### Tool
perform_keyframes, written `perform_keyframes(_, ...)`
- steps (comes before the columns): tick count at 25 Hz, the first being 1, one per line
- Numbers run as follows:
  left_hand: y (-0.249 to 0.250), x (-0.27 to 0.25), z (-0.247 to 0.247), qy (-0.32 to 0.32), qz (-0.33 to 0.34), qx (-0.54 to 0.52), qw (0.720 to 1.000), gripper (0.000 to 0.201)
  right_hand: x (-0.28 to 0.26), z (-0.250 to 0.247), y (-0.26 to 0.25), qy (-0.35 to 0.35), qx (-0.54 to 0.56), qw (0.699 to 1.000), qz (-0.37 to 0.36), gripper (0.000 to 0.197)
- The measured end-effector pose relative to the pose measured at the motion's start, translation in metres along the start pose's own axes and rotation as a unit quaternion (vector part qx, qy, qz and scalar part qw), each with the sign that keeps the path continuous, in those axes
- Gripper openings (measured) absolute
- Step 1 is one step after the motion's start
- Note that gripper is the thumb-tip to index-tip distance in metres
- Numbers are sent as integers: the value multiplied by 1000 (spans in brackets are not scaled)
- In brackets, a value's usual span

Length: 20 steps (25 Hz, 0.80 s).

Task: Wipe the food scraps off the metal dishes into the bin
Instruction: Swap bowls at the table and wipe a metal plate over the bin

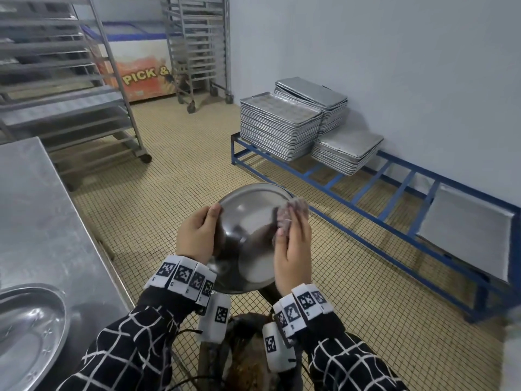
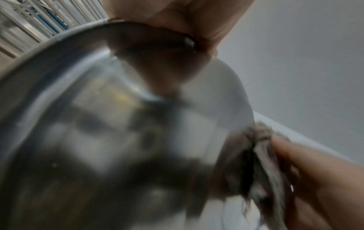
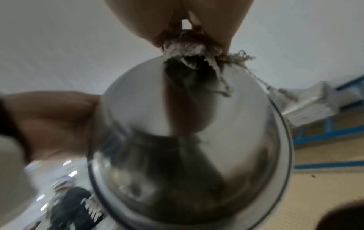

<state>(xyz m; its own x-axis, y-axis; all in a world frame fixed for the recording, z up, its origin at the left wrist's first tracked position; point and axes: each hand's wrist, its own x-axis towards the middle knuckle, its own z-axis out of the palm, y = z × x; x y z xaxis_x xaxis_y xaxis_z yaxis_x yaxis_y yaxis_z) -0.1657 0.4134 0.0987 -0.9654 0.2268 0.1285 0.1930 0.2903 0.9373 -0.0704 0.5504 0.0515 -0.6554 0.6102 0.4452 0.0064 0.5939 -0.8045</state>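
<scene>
A round metal dish (image 1: 248, 230) is held tilted in front of me, above a dark bin (image 1: 245, 359) with brown scraps inside. My left hand (image 1: 197, 235) grips the dish's left rim, thumb on the inner edge. My right hand (image 1: 291, 244) holds a grey frayed cloth (image 1: 293, 213) against the dish's right side. The left wrist view shows the shiny dish (image 2: 118, 132) with the cloth (image 2: 262, 163) at its right edge. In the right wrist view my fingers pinch the cloth (image 3: 185, 48) at the top of the dish (image 3: 187, 140).
A steel table (image 1: 42, 215) stands at the left with another metal dish (image 1: 25, 334) on it. Wheeled racks (image 1: 70, 80) stand behind it. Stacks of baking trays (image 1: 282, 125) sit on a blue frame (image 1: 394, 221) along the right wall. The floor is tiled.
</scene>
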Motion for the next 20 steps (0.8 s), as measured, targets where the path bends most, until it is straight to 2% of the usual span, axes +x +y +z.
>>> perform_keyframes(2,2,-1,3,-14,14,6,1000,41,0,9,-15,-32,-73,993,-91,50)
perform_keyframes(3,4,-2,4,-20,23,12,999,38,3,12,-21,-40,-117,986,-111,50)
perform_keyframes(6,7,-6,3,-28,38,12,999,35,17,18,-27,1,-189,974,-122,49)
perform_keyframes(8,5,-6,0,-26,19,-12,999,36,25,16,-22,35,-152,986,-65,47)
perform_keyframes(10,2,-7,-4,-20,-21,-56,998,35,29,12,-8,47,-47,997,47,43)
perform_keyframes(11,-1,-7,-6,-18,-45,-86,995,33,28,8,0,58,13,992,110,40)
perform_keyframes(13,-4,-6,-10,-13,-83,-138,987,29,23,-4,13,87,113,961,237,37)
perform_keyframes(15,-7,-6,-13,-6,-99,-158,983,29,18,-14,24,66,156,926,337,38)
perform_keyframes(17,-12,-6,-13,-2,-98,-154,983,31,14,-20,27,39,142,927,345,40)
perform_keyframes(20,-16,-8,-14,-6,-74,-118,990,22,20,-29,22,35,120,947,296,36)
